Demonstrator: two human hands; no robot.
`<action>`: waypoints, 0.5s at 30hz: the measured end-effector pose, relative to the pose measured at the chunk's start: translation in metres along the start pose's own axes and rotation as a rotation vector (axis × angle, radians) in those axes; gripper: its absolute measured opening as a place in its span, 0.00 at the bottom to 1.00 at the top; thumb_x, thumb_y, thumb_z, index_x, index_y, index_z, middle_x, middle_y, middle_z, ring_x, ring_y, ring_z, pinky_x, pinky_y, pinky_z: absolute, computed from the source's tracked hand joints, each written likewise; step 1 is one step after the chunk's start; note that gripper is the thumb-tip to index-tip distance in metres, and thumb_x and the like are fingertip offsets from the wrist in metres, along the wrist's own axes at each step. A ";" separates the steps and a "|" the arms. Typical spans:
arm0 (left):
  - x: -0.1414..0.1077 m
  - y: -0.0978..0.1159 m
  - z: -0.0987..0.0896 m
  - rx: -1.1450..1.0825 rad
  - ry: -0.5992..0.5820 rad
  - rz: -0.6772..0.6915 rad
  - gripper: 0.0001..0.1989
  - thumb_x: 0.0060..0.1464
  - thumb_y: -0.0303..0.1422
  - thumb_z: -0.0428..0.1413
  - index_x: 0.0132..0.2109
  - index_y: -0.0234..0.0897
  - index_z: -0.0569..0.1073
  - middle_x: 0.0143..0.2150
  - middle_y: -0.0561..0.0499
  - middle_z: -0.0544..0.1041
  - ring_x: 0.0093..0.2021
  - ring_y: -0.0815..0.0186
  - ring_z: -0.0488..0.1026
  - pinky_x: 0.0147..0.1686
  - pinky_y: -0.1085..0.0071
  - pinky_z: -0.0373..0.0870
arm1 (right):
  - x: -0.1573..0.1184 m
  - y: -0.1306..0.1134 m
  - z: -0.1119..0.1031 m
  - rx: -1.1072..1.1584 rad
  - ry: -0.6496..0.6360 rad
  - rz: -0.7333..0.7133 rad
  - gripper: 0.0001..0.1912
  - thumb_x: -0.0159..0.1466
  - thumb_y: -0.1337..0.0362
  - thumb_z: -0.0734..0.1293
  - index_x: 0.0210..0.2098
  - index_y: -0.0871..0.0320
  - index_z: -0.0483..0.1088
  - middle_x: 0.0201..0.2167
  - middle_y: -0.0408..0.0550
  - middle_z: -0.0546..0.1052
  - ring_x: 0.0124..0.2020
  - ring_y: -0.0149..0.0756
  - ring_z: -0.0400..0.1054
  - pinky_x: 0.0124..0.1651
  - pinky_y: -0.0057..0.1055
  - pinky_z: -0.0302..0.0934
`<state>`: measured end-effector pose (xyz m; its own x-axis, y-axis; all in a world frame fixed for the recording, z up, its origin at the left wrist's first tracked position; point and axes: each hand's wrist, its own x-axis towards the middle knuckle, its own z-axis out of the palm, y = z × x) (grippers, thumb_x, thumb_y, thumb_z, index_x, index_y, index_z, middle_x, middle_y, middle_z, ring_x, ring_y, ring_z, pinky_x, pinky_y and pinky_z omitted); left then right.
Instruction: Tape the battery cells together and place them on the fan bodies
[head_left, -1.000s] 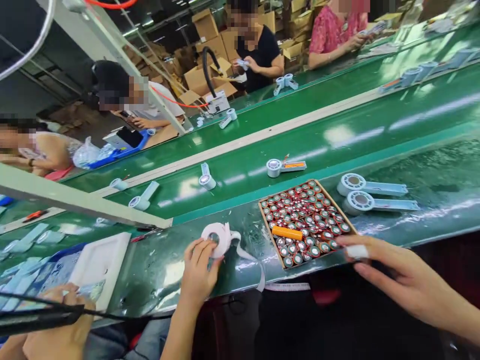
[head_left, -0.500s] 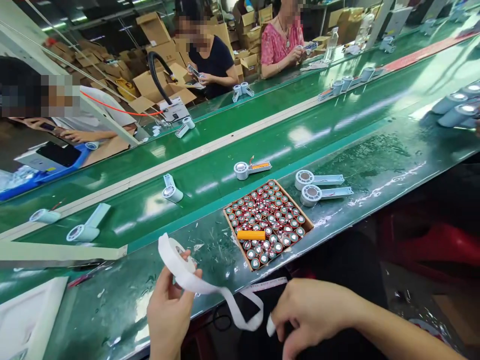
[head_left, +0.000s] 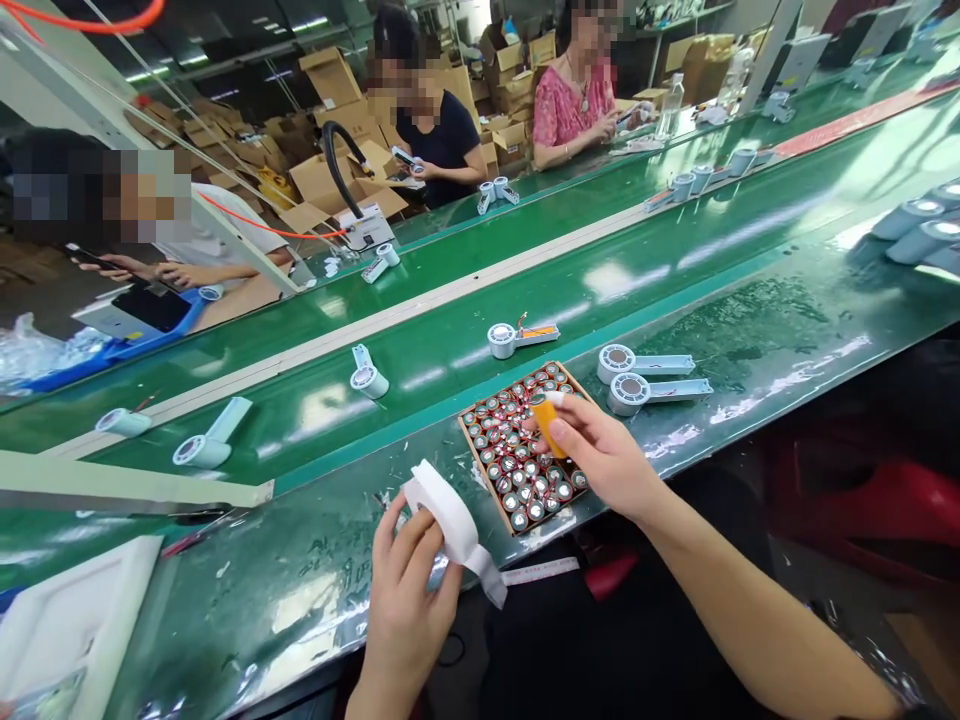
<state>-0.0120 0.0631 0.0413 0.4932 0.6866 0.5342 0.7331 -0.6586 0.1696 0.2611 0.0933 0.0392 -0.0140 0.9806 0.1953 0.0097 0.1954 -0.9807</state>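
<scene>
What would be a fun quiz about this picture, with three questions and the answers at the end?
1. Which hand holds the wide white tape roll?
2. True or false: the small orange cylinder is in the fingers of the right hand.
3. What fills the shallow brown cardboard box?
a) white cups
b) round metal-topped cells with red wires
c) green balls

Key: 1 left hand; 2 true; 3 b
</scene>
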 end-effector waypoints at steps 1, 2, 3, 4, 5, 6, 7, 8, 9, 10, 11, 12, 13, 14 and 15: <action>0.001 0.000 0.001 0.032 -0.005 0.026 0.13 0.61 0.24 0.58 0.52 0.37 0.72 0.52 0.42 0.76 0.68 0.44 0.63 0.63 0.41 0.68 | -0.006 -0.004 -0.004 0.135 -0.012 0.050 0.17 0.74 0.55 0.64 0.60 0.52 0.64 0.48 0.49 0.78 0.38 0.35 0.72 0.43 0.33 0.68; 0.002 0.000 0.002 0.065 -0.017 0.049 0.13 0.61 0.22 0.58 0.51 0.36 0.73 0.51 0.42 0.76 0.68 0.43 0.61 0.64 0.40 0.67 | -0.012 -0.008 -0.007 0.231 -0.045 0.087 0.19 0.73 0.55 0.65 0.60 0.51 0.62 0.47 0.48 0.77 0.36 0.34 0.70 0.40 0.31 0.67; 0.003 0.001 0.004 0.100 -0.037 0.070 0.13 0.60 0.21 0.58 0.51 0.36 0.73 0.50 0.43 0.77 0.68 0.42 0.61 0.64 0.40 0.67 | -0.017 -0.011 -0.009 0.295 -0.081 0.113 0.20 0.73 0.56 0.66 0.60 0.50 0.60 0.47 0.47 0.77 0.35 0.33 0.70 0.38 0.30 0.67; 0.005 0.002 0.005 0.132 -0.062 0.090 0.14 0.59 0.19 0.58 0.51 0.35 0.73 0.50 0.43 0.77 0.68 0.41 0.60 0.63 0.41 0.67 | -0.021 -0.014 -0.010 0.332 -0.109 0.125 0.19 0.73 0.57 0.66 0.60 0.50 0.59 0.47 0.47 0.77 0.36 0.32 0.69 0.38 0.30 0.67; 0.007 0.002 0.007 0.162 -0.084 0.112 0.15 0.58 0.19 0.59 0.51 0.35 0.73 0.50 0.43 0.78 0.68 0.41 0.60 0.63 0.42 0.68 | -0.025 -0.017 -0.011 0.334 -0.126 0.115 0.18 0.73 0.58 0.65 0.60 0.49 0.59 0.47 0.47 0.76 0.37 0.33 0.70 0.38 0.30 0.67; 0.009 0.003 0.008 0.187 -0.100 0.135 0.16 0.58 0.18 0.59 0.52 0.34 0.74 0.50 0.43 0.78 0.68 0.40 0.59 0.62 0.44 0.69 | -0.027 -0.020 -0.012 0.289 -0.134 0.087 0.15 0.73 0.58 0.65 0.58 0.50 0.62 0.47 0.48 0.76 0.39 0.34 0.71 0.39 0.31 0.67; 0.011 0.004 0.008 0.207 -0.112 0.157 0.17 0.58 0.18 0.59 0.53 0.34 0.74 0.50 0.44 0.78 0.68 0.40 0.59 0.60 0.47 0.71 | -0.028 -0.022 -0.013 0.193 -0.130 0.048 0.13 0.73 0.59 0.66 0.55 0.51 0.66 0.47 0.49 0.75 0.42 0.36 0.71 0.41 0.31 0.68; 0.012 0.005 0.007 0.224 -0.118 0.178 0.19 0.57 0.18 0.59 0.54 0.35 0.74 0.51 0.44 0.79 0.68 0.40 0.59 0.59 0.50 0.73 | -0.029 -0.025 -0.014 0.063 -0.113 0.010 0.11 0.71 0.59 0.67 0.52 0.52 0.69 0.46 0.49 0.76 0.43 0.38 0.71 0.42 0.32 0.68; 0.014 0.006 0.006 0.237 -0.123 0.198 0.20 0.57 0.18 0.59 0.55 0.35 0.75 0.51 0.45 0.79 0.69 0.40 0.59 0.57 0.52 0.74 | -0.029 -0.027 -0.016 -0.075 -0.089 -0.016 0.10 0.70 0.60 0.68 0.50 0.53 0.72 0.44 0.49 0.76 0.42 0.39 0.71 0.42 0.33 0.67; 0.015 0.007 0.005 0.250 -0.128 0.214 0.21 0.58 0.17 0.58 0.56 0.36 0.75 0.52 0.45 0.79 0.69 0.40 0.59 0.56 0.54 0.75 | -0.029 -0.029 -0.017 -0.189 -0.066 -0.024 0.11 0.69 0.60 0.70 0.50 0.53 0.75 0.41 0.48 0.78 0.40 0.39 0.71 0.42 0.33 0.67; 0.016 0.008 0.003 0.263 -0.137 0.228 0.21 0.58 0.18 0.58 0.57 0.37 0.75 0.53 0.46 0.79 0.69 0.40 0.58 0.55 0.55 0.76 | -0.029 -0.030 -0.018 -0.264 -0.048 -0.013 0.12 0.68 0.60 0.70 0.50 0.52 0.76 0.39 0.47 0.79 0.38 0.39 0.72 0.41 0.33 0.67; 0.017 0.010 0.002 0.279 -0.151 0.239 0.22 0.58 0.18 0.57 0.57 0.38 0.76 0.54 0.46 0.79 0.70 0.40 0.57 0.56 0.54 0.76 | -0.028 -0.030 -0.017 -0.298 -0.054 0.012 0.12 0.68 0.60 0.71 0.51 0.52 0.77 0.37 0.46 0.80 0.36 0.39 0.72 0.40 0.32 0.67; 0.019 0.012 0.000 0.300 -0.169 0.247 0.22 0.59 0.19 0.57 0.58 0.39 0.76 0.55 0.47 0.79 0.70 0.40 0.56 0.56 0.54 0.75 | -0.028 -0.029 -0.016 -0.298 -0.083 0.044 0.11 0.68 0.60 0.71 0.49 0.51 0.77 0.34 0.45 0.81 0.34 0.39 0.73 0.38 0.32 0.67; 0.021 0.015 -0.001 0.322 -0.189 0.248 0.22 0.59 0.19 0.57 0.58 0.39 0.76 0.57 0.47 0.78 0.71 0.40 0.56 0.57 0.53 0.75 | -0.028 -0.028 -0.014 -0.262 -0.124 0.077 0.08 0.68 0.60 0.71 0.46 0.52 0.78 0.33 0.44 0.81 0.32 0.38 0.73 0.36 0.32 0.68; 0.023 0.018 -0.002 0.343 -0.206 0.248 0.22 0.60 0.20 0.57 0.59 0.40 0.76 0.58 0.48 0.78 0.70 0.40 0.56 0.58 0.52 0.74 | -0.027 -0.026 -0.011 -0.187 -0.149 0.106 0.06 0.67 0.60 0.71 0.42 0.52 0.79 0.32 0.44 0.81 0.31 0.38 0.73 0.36 0.32 0.69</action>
<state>0.0116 0.0667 0.0582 0.7304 0.5911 0.3423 0.6767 -0.6945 -0.2445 0.2726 0.0619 0.0594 -0.1505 0.9858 0.0740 0.2039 0.1041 -0.9734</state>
